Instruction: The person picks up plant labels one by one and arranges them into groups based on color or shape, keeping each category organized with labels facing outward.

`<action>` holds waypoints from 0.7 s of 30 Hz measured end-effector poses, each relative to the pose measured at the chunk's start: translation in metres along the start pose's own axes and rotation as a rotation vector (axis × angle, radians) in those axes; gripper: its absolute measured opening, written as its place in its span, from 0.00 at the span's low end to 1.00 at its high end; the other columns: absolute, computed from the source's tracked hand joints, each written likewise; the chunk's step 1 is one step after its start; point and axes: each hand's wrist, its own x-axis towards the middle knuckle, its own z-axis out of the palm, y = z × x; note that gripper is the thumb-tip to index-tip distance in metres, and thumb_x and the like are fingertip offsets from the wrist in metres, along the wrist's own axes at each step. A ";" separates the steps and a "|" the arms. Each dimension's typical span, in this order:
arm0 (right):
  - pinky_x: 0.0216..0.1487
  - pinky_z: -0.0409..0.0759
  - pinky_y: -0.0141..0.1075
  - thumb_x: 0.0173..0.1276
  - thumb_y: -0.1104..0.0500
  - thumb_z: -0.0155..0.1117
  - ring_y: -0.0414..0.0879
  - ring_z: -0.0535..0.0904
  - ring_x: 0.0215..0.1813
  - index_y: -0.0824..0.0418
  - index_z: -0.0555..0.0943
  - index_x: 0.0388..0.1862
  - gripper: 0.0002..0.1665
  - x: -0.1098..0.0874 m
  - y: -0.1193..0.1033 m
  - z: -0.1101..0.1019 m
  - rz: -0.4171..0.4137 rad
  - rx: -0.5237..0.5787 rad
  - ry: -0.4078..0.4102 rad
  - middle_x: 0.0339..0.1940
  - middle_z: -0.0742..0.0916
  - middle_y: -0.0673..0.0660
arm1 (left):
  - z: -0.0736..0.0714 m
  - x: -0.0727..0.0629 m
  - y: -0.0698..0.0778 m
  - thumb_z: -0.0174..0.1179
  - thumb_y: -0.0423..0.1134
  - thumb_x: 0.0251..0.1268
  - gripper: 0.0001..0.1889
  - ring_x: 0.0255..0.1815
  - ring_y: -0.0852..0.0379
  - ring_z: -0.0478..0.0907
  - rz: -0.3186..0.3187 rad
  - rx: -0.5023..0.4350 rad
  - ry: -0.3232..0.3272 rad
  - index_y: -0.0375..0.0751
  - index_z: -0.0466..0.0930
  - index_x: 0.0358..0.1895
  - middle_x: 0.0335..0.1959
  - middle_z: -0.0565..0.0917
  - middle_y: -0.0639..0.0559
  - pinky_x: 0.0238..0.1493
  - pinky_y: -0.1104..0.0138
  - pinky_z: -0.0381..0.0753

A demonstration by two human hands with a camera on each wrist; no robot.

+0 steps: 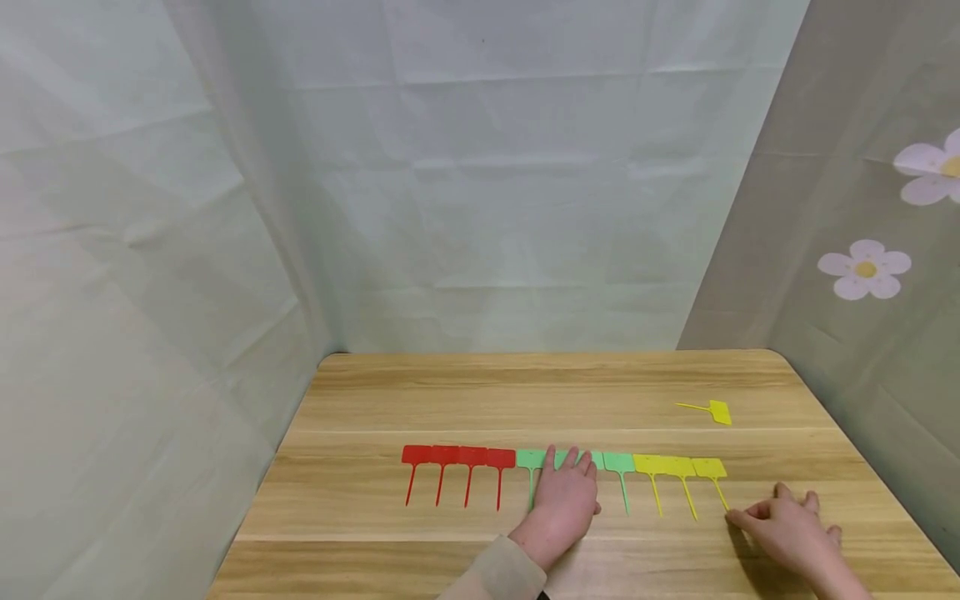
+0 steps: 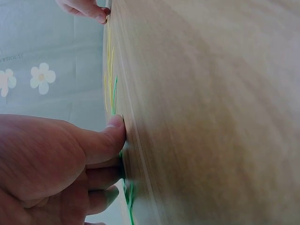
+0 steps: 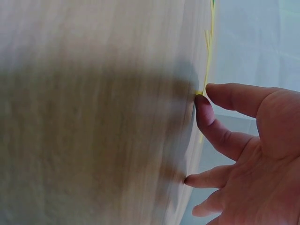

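Note:
Flag-shaped plastic tags with thin stems lie in a row, heads side by side: several red tags [image 1: 458,455], then several green tags [image 1: 618,462], then yellow tags [image 1: 663,465]. Stretched over the green tags is my left hand [image 1: 566,497], its fingers covering the middle ones; its thumb touches down beside them in the left wrist view. At the row's right end, my right hand [image 1: 791,533] pinches the stem tip of the last yellow tag [image 1: 708,468] between thumb and index finger. Its other fingers are spread, as the right wrist view shows.
Behind the row, a single yellow tag [image 1: 720,412] lies sideways, stem pointing left. The wooden table [image 1: 360,533] has pale fabric walls [image 1: 510,208] at its back and sides. White flowers [image 1: 865,270] are printed on the right wall.

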 end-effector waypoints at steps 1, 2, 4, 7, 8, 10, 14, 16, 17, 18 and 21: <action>0.56 0.44 0.93 0.73 0.33 0.67 0.97 0.36 0.71 0.61 0.92 0.40 0.31 0.000 0.000 0.000 -0.003 0.001 0.001 0.72 0.53 0.93 | 0.000 0.000 0.000 0.63 0.62 0.73 0.34 0.83 0.63 0.61 0.000 0.004 0.001 0.58 0.75 0.78 0.80 0.70 0.66 0.83 0.53 0.59; 0.56 0.44 0.93 0.73 0.33 0.68 0.97 0.36 0.71 0.61 0.92 0.40 0.31 0.000 0.000 0.000 -0.004 0.004 0.001 0.72 0.53 0.93 | 0.000 0.000 0.000 0.63 0.62 0.73 0.34 0.82 0.63 0.61 0.000 0.006 0.002 0.58 0.75 0.78 0.80 0.70 0.67 0.82 0.53 0.59; 0.56 0.44 0.93 0.72 0.33 0.68 0.97 0.35 0.71 0.61 0.92 0.40 0.31 0.000 0.000 0.000 -0.003 0.006 0.002 0.72 0.53 0.93 | 0.000 -0.001 0.000 0.63 0.62 0.73 0.34 0.83 0.63 0.61 0.001 0.010 0.002 0.58 0.75 0.79 0.80 0.70 0.66 0.82 0.53 0.59; 0.56 0.44 0.93 0.72 0.33 0.69 0.97 0.35 0.71 0.61 0.91 0.39 0.31 0.000 0.000 0.001 -0.002 0.004 0.000 0.72 0.54 0.93 | -0.001 -0.001 0.000 0.63 0.62 0.73 0.34 0.83 0.63 0.61 0.003 0.006 0.000 0.58 0.75 0.79 0.80 0.69 0.66 0.83 0.53 0.58; 0.57 0.44 0.93 0.71 0.33 0.69 0.97 0.35 0.71 0.61 0.91 0.39 0.31 0.000 0.000 0.002 0.000 0.003 -0.001 0.72 0.54 0.93 | -0.001 -0.001 0.000 0.63 0.62 0.73 0.34 0.83 0.63 0.61 0.004 0.006 -0.002 0.58 0.75 0.79 0.80 0.69 0.66 0.83 0.52 0.58; 0.57 0.44 0.93 0.71 0.33 0.70 0.97 0.36 0.71 0.60 0.91 0.39 0.30 0.000 0.001 0.002 0.001 0.000 0.000 0.72 0.54 0.93 | -0.001 -0.001 0.000 0.63 0.62 0.73 0.34 0.83 0.63 0.61 0.005 0.005 -0.005 0.58 0.75 0.79 0.80 0.69 0.66 0.83 0.52 0.58; 0.57 0.44 0.93 0.71 0.33 0.70 0.97 0.36 0.71 0.60 0.92 0.39 0.30 0.000 0.001 0.002 -0.001 -0.003 0.002 0.72 0.54 0.93 | -0.001 -0.001 0.001 0.63 0.62 0.73 0.34 0.83 0.63 0.60 0.004 0.004 -0.009 0.59 0.74 0.79 0.80 0.69 0.67 0.83 0.53 0.58; 0.57 0.44 0.93 0.71 0.32 0.70 0.98 0.36 0.71 0.60 0.92 0.39 0.31 0.001 0.001 0.002 -0.003 -0.002 0.002 0.72 0.54 0.93 | 0.000 0.000 0.001 0.63 0.62 0.73 0.34 0.83 0.63 0.60 0.002 0.003 -0.009 0.59 0.75 0.79 0.80 0.69 0.67 0.82 0.53 0.58; 0.57 0.44 0.93 0.71 0.32 0.69 0.97 0.36 0.71 0.60 0.92 0.39 0.31 0.001 0.001 0.002 -0.005 -0.002 0.003 0.72 0.54 0.93 | 0.000 0.000 0.001 0.63 0.62 0.73 0.34 0.83 0.64 0.61 0.001 0.003 -0.009 0.59 0.75 0.79 0.80 0.69 0.67 0.82 0.53 0.58; 0.57 0.44 0.93 0.71 0.32 0.70 0.97 0.36 0.71 0.60 0.92 0.39 0.31 0.002 0.001 0.002 -0.004 -0.001 0.002 0.72 0.53 0.93 | 0.000 0.000 0.001 0.63 0.62 0.73 0.34 0.83 0.64 0.61 0.000 0.003 -0.010 0.59 0.75 0.79 0.80 0.69 0.67 0.82 0.53 0.58; 0.57 0.44 0.92 0.71 0.33 0.69 0.97 0.37 0.71 0.60 0.92 0.39 0.30 0.001 0.001 0.002 -0.008 -0.006 0.005 0.72 0.54 0.93 | -0.001 0.000 0.001 0.63 0.62 0.73 0.34 0.83 0.64 0.60 -0.003 0.002 -0.014 0.59 0.74 0.79 0.80 0.69 0.67 0.83 0.53 0.58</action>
